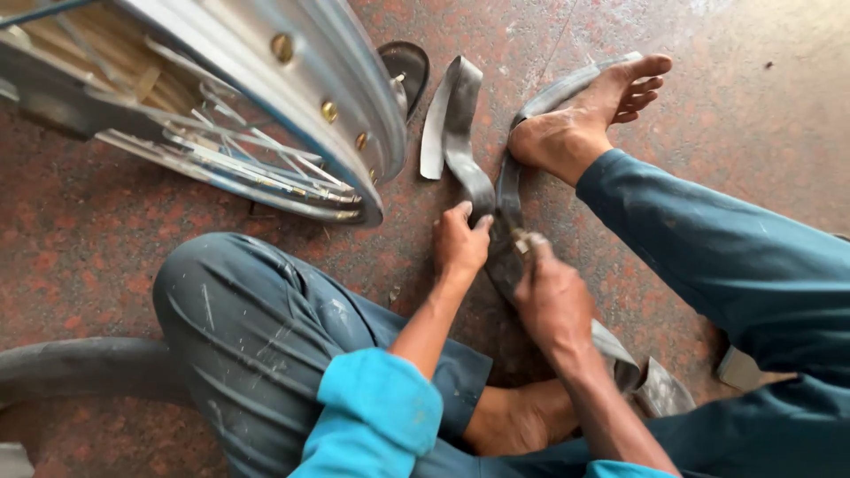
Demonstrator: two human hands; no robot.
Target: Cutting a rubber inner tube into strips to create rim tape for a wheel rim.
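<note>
Pinching with our right hand [551,296], we hold a small pale piece against the dark rubber inner tube [496,199]; its fingers are curled tight, though what exactly the piece is we cannot tell from here. Our left hand [459,243] presses fingertips down on the same flat tube just to the left, fingers bent, not closed around it. The tube lies on the reddish speckled floor [88,239], looping far toward our bare foot [584,115], which pins one strand. A spoked metal wheel rim [292,106] lies at far left, apart from the tube.
</note>
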